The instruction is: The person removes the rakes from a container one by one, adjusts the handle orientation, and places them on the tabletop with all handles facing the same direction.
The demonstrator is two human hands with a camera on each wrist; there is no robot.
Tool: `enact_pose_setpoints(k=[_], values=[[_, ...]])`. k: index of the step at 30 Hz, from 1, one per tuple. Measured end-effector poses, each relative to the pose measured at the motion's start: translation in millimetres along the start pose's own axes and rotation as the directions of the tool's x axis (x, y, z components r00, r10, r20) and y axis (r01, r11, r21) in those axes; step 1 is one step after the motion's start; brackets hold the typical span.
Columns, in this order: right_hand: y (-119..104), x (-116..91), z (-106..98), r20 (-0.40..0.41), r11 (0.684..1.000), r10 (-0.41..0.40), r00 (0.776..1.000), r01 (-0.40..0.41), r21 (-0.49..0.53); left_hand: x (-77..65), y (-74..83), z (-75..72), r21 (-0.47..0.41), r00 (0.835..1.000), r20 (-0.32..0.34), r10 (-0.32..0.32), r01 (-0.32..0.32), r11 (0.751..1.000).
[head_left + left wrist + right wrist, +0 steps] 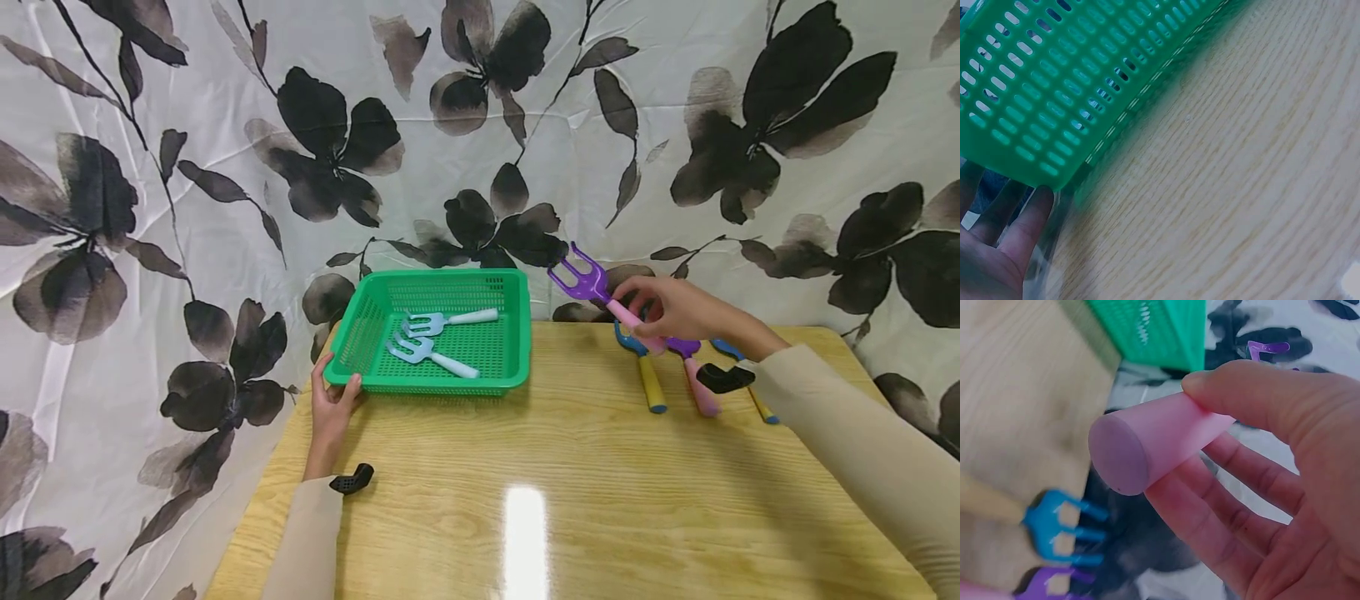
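My right hand (672, 307) pinches the pink handle of a purple hand fork (588, 282) between thumb and fingers, above the table's far edge. In the right wrist view the handle's round end (1118, 454) faces the camera, its tines mostly behind the hand. My left hand (333, 410) holds the near left corner of a green plastic basket (429, 388), thumb at the front and fingers along the left side. Inside the basket lie two pale blue hand forks, one (454, 364) nearer me and the other (472, 317) behind it.
On the table's right lie a blue fork with a yellow handle (652, 385), a purple fork with a pink handle (702, 388) and another blue-and-yellow fork (765, 410), partly under the right wrist. A flowered cloth (600, 150) hangs behind the wooden table (450, 475).
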State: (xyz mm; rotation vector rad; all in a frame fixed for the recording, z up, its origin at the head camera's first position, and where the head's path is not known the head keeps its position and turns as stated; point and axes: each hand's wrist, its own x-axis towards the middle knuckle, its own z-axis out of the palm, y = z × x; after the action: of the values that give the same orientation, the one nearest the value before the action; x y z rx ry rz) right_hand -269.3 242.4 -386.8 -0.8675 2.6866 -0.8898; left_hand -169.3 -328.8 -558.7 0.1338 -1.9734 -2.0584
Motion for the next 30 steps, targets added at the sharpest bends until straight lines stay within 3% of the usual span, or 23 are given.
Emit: enact_pose_setpoints(k=[6,8,14,20,24,30], values=[[22,-42,2,-0.046,0.997,0.061,0.997,-0.059,0.041,-8.6,17.2,3.6,-0.001,0.999,0.012,-0.042,0.042,0.999],[30,-57,3,-0.075,0.998,0.049,0.996,-0.045,0.048,-10.1,20.3,4.6,0.005,0.999,0.015,-0.045,0.045,0.999],[52,-104,9,-0.137,0.996,0.087,0.987,-0.087,0.006,-2.3,1.4,-0.7,0.003,1.0,-0.004,-0.03,0.03,1.0],[73,-147,19,-0.183,0.988,0.155,0.971,-0.156,0.011,-0.2,-1.7,0.0,0.02,1.0,-0.014,0.005,-0.005,1.0],[83,-176,30,-0.167,0.968,0.247,0.954,-0.235,0.09,1.8,-1.5,0.2,0.031,1.0,-0.025,0.01,-0.009,0.999],[95,-216,49,-0.135,0.918,0.386,0.913,-0.365,0.156,2.4,0.0,-0.8,0.01,1.0,-0.004,-0.024,0.024,1.0]])
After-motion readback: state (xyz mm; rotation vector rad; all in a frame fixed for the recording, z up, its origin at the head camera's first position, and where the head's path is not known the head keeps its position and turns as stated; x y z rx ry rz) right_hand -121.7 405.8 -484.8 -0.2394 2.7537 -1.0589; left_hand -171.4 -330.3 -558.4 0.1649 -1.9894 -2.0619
